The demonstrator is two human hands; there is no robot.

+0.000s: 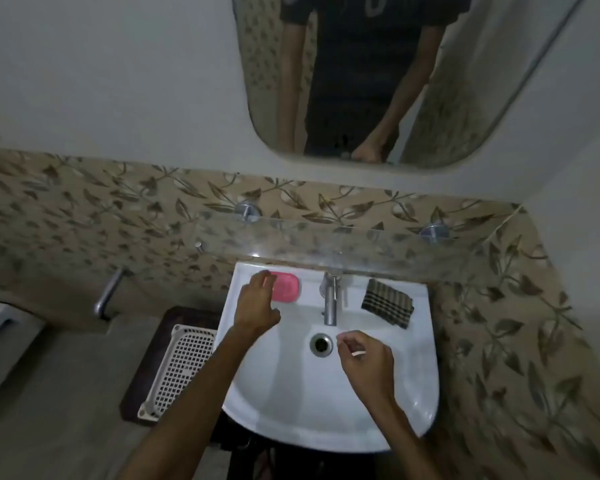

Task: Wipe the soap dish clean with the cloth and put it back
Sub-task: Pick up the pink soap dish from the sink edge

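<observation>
A pink soap dish [286, 287] lies on the back left ledge of the white sink [413, 375]. My left hand [257, 303] hovers over the dish's left end with fingers spread, and I cannot tell whether the fingertips touch it. A folded dark checked cloth [388, 303] rests on the back right ledge, right of the tap [330, 299]. My right hand [366, 362] hangs over the basin beside the drain [321, 344], fingers loosely curled and holding nothing.
A glass shelf [326, 242] juts out from the tiled wall just above the sink's back edge. A mirror [378, 81] hangs higher up. On the floor at left lies a white perforated tray [179, 368] on a dark mat.
</observation>
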